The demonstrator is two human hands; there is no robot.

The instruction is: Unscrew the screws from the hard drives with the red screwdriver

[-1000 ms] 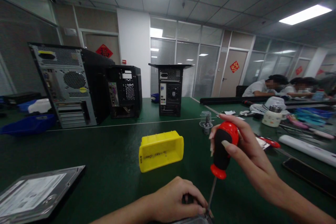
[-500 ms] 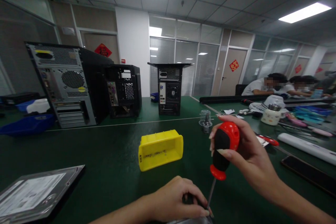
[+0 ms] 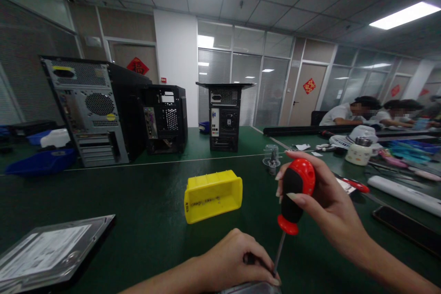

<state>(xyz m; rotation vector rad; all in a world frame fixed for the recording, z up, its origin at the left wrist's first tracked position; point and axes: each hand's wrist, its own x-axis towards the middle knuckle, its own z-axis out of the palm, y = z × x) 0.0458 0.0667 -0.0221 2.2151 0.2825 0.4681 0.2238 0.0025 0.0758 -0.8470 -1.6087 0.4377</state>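
Observation:
My right hand (image 3: 330, 211) is closed around the red and black handle of a screwdriver (image 3: 295, 188). Its thin shaft slants down, and the tip ends beside my left fingertips. At the bottom edge my left hand (image 3: 237, 259) curls with bent fingers on a grey metal-edged object (image 3: 251, 288); most of that object is cut off, so its kind cannot be made out. The exact contact of the screwdriver tip is hidden by my fingers. Beyond my hands a yellow plastic bin (image 3: 213, 196) lies on its side, its opening towards me. A hard drive (image 3: 51, 252) with a white label lies at left.
Three computer cases (image 3: 98, 115) stand along the back of the green table (image 3: 144, 202). A clear plastic container (image 3: 271, 158) is behind the screwdriver. To the right are a phone (image 3: 406, 227), a white bar (image 3: 406, 195) and a cream jar (image 3: 359, 152). Other people sit far right.
The view has shifted slightly, so the surroundings appear a little further right. Both hands and the screwdriver keep nearly the same pose and grip.

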